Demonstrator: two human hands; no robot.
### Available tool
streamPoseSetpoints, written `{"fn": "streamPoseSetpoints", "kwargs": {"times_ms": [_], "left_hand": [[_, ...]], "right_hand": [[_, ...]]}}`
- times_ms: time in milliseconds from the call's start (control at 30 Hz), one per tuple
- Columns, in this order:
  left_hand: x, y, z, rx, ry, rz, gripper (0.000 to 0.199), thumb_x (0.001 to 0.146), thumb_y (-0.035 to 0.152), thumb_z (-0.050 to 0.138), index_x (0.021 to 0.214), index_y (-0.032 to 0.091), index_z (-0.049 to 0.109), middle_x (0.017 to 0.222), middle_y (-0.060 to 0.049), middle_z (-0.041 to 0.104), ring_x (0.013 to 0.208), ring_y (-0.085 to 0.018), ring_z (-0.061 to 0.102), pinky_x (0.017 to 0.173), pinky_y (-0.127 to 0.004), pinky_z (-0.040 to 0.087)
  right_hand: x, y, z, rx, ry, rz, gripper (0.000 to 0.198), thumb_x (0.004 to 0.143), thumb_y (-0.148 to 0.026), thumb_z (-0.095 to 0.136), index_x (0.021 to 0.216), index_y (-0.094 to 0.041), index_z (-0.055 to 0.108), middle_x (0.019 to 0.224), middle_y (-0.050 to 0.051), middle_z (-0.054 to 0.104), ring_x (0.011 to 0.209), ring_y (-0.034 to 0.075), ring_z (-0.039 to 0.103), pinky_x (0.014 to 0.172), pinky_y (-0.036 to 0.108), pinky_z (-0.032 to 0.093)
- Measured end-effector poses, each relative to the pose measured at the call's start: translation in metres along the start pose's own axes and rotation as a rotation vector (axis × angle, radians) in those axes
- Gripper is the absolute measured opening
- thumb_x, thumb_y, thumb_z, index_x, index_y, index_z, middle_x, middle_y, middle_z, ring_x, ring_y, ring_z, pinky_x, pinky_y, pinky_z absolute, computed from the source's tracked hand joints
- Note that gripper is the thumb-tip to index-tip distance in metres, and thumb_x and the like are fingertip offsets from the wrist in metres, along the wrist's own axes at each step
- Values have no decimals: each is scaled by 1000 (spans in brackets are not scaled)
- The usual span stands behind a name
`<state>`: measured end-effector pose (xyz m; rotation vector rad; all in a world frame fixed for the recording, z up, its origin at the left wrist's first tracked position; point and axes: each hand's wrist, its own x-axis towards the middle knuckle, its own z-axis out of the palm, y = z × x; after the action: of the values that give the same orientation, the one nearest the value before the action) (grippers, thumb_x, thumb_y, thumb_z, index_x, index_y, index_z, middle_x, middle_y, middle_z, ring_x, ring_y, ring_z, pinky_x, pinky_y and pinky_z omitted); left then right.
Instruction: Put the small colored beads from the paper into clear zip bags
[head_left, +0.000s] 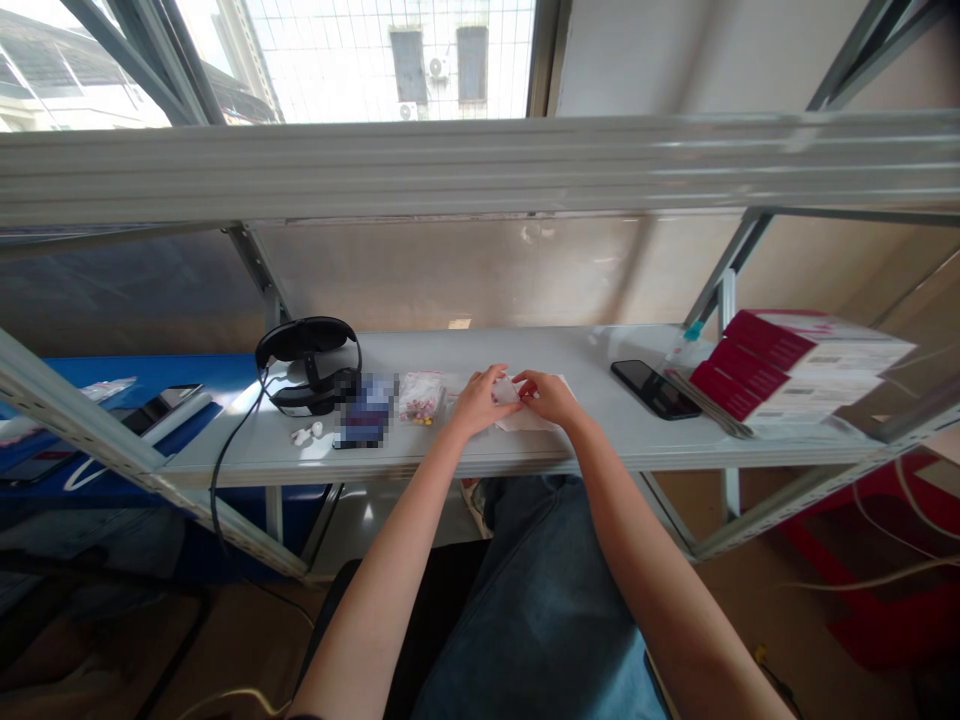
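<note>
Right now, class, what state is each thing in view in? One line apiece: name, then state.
Left hand: fingers curved at the white piece; grip unclear.
Right hand: fingertips bent at the same piece.
White piece: between the hands; open or closed, cannot tell.
Small clear bag: flat on the shelf, colourful bits inside.
Earbuds: lying loose.
Black headset: resting, cable attached.
Black phone: flat, screen dark.
Red-and-white boxes: stacked.
Pixelated item: state hidden.

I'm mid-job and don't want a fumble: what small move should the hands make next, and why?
Perhaps raise the small whitish piece slightly and tilt it into better view: the left hand and right hand come together at it, low over a white sheet, and its details are too small to make out here.
</note>
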<state>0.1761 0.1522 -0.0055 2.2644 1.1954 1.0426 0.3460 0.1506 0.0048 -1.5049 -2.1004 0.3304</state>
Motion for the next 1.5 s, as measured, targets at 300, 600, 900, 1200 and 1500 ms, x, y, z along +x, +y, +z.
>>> {"fn": "streamPoseSetpoints", "kwargs": {"times_ms": [300,600,900,1200,1500], "left_hand": [[0,-2,1,-9,17,10,65,64,36,71,122,25,42,109,-5,58,107,-22,48,89,-37,41],[0,0,0,-26,41,8,64,64,36,71,120,25,43,111,-5,56,107,-21,48,89,-36,42],[3,-5,3,-12,120,43,61,63,34,71,117,24,44,107,-4,57,102,-19,50,88,-34,42],[6,-8,0,-275,248,-95,57,69,40,66,118,22,43,102,-6,61,95,-17,57,80,-31,44],[11,-13,-3,-746,273,-166,29,72,40,61,87,16,56,69,-4,65,64,-13,61,64,-26,47]], "right_hand": [[3,4,2,181,190,20,41,69,-10,50,108,-22,53,82,1,65,73,13,59,70,26,45],[2,-16,2,382,183,9,35,74,-29,57,108,-20,53,81,3,64,66,13,59,62,25,47],[-1,-23,1,393,120,-39,41,70,-17,55,110,-21,51,72,-1,63,66,12,57,65,25,44],[2,-24,-2,575,257,-72,33,75,-29,53,106,-19,53,79,2,62,76,15,58,64,26,43],[7,-17,5,649,307,-2,39,70,-31,59,107,-21,53,90,5,62,73,14,56,62,29,44]]}}
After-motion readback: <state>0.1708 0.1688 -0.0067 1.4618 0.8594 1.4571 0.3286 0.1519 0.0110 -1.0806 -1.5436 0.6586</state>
